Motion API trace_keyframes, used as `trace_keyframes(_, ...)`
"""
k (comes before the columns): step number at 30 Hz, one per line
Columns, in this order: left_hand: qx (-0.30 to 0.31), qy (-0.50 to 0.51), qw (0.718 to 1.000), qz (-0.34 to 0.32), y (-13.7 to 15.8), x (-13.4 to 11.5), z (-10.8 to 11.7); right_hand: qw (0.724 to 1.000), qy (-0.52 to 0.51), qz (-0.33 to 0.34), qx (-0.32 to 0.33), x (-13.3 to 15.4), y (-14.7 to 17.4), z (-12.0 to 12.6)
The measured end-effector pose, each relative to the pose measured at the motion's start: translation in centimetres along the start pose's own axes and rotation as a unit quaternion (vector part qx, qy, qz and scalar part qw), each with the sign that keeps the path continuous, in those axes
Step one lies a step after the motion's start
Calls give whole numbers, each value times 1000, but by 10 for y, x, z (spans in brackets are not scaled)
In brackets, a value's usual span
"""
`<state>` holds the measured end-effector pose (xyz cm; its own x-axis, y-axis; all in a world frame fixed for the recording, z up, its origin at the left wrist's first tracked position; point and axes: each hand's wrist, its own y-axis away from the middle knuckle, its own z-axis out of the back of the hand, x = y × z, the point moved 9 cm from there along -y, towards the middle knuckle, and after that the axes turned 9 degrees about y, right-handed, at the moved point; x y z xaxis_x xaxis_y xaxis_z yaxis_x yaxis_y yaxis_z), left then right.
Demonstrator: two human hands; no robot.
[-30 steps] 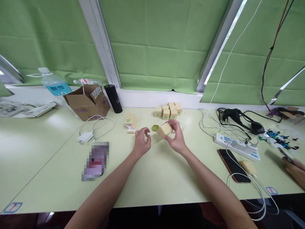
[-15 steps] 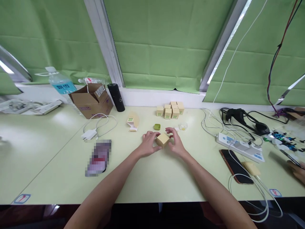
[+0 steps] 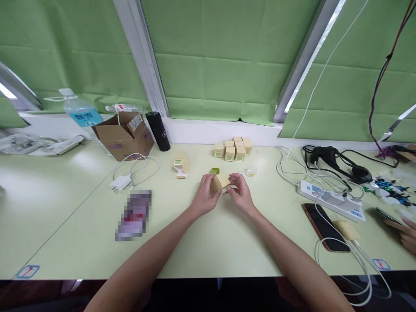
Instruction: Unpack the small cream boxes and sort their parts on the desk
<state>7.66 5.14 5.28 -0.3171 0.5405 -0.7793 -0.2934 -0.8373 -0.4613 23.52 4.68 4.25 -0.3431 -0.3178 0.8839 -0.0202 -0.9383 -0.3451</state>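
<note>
Left fingers (image 3: 205, 182) clamped on small box (image 3: 222, 180), right fingers (image 3: 239, 179) at its edge, grip unclear, table edge (image 3: 217, 274) well apart.

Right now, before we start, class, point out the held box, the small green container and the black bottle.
Held box (image 3: 223, 180): head view, on its lighter upper face.
Small green container (image 3: 215, 171): head view, middle of its visible part.
Black bottle (image 3: 158, 132): head view, middle of its side.

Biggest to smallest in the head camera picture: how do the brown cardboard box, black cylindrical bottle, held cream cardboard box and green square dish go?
1. Brown cardboard box
2. Black cylindrical bottle
3. Held cream cardboard box, partly covered
4. Green square dish
</note>
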Motion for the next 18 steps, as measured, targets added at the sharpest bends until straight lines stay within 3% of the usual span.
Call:
trace_keyframes(9,31,-75,991,-107,3,-12,-1,997,66,31,-17,25,4,5)
trace_keyframes(18,49,-228,951,-203,8,-23,-11,980,189,58,8,40,11,0)
